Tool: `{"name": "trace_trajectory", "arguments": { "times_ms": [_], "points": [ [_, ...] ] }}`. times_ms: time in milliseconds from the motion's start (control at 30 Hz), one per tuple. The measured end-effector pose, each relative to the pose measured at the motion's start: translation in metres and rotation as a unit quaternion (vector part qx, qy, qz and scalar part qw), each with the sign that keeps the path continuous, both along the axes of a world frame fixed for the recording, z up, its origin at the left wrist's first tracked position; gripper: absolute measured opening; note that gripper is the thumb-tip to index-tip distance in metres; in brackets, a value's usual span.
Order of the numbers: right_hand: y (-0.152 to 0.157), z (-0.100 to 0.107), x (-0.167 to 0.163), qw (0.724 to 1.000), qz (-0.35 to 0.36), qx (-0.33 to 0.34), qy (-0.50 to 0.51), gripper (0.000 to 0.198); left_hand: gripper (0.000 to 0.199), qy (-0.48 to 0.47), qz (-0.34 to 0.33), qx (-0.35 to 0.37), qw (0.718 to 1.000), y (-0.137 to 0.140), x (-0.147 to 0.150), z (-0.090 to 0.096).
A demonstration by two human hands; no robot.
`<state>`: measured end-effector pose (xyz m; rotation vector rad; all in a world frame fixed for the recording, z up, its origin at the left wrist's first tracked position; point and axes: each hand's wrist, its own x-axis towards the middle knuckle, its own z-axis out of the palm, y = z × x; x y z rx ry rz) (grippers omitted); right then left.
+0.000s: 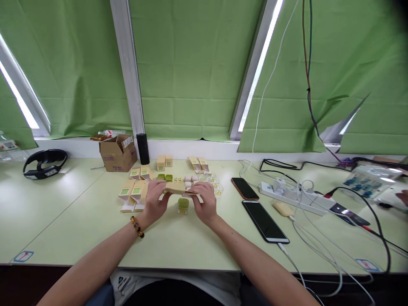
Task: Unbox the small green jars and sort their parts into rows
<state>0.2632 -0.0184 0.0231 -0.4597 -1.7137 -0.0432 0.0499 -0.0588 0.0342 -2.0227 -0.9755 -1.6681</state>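
Between both hands, above the table, is a small tan cardboard box (175, 188). The fingers of my left hand (155, 200) close on its left end. At its right end, my right hand (205, 203) pinches what looks like a flap. Just below the box stands a small clear jar with a green top (182, 205). Several tan cartons with green labels (137, 192) stand by my left hand, some with flaps out. Behind the hands are green pieces (165, 177), small yellow bits (177, 180), pale pink rolls (190, 179) and clear cups (218, 188), partly hidden.
Two closed cartons (164, 162) and two opened ones (198, 165) stand farther back. A brown box (118, 154), black cylinder (143, 148) and headphones (45, 163) are left. Right are phones (266, 222), a power strip (293, 198), cables and another person's hand (403, 196).
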Motion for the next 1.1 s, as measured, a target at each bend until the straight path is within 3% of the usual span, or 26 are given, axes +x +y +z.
{"name": "trace_trajectory", "arguments": {
  "times_ms": [100,167,267,367,467,600,667,800,967,1100],
  "points": [
    [-0.005,0.002,-0.002,0.991,0.019,-0.127,0.037,0.022,0.010,-0.080,-0.054,-0.127,0.987,0.005,0.003,-0.004],
    [-0.006,0.002,-0.003,0.970,0.041,-0.231,0.060,0.028,0.018,-0.110,-0.077,-0.212,0.968,0.007,0.004,-0.007],
    [-0.001,0.002,-0.005,0.918,0.106,-0.370,0.097,0.033,0.032,-0.116,-0.078,-0.316,0.939,0.009,0.005,-0.007],
    [0.008,0.002,-0.006,0.866,0.175,-0.452,0.125,0.040,0.041,-0.129,-0.080,-0.385,0.910,0.011,0.007,-0.003],
    [0.014,0.001,-0.006,0.848,0.193,-0.468,0.156,0.047,0.041,-0.161,-0.066,-0.424,0.889,0.017,0.006,0.006],
    [0.017,-0.001,-0.002,0.863,0.147,-0.441,0.200,0.048,0.039,-0.185,0.010,-0.447,0.875,0.037,-0.001,0.026],
    [0.016,-0.003,0.000,0.872,0.134,-0.427,0.200,0.043,0.040,-0.202,0.049,-0.466,0.860,0.055,-0.005,0.037],
    [0.008,-0.005,-0.002,0.881,0.138,-0.424,0.159,0.037,0.043,-0.207,0.070,-0.466,0.857,0.103,-0.009,0.051],
    [-0.005,-0.002,-0.006,0.887,0.147,-0.422,0.114,0.036,0.043,-0.201,0.097,-0.465,0.857,0.159,0.000,0.050],
    [-0.009,0.001,-0.005,0.887,0.152,-0.423,0.105,0.036,0.036,-0.191,0.109,-0.492,0.842,0.187,0.013,0.043]
  ]
}}
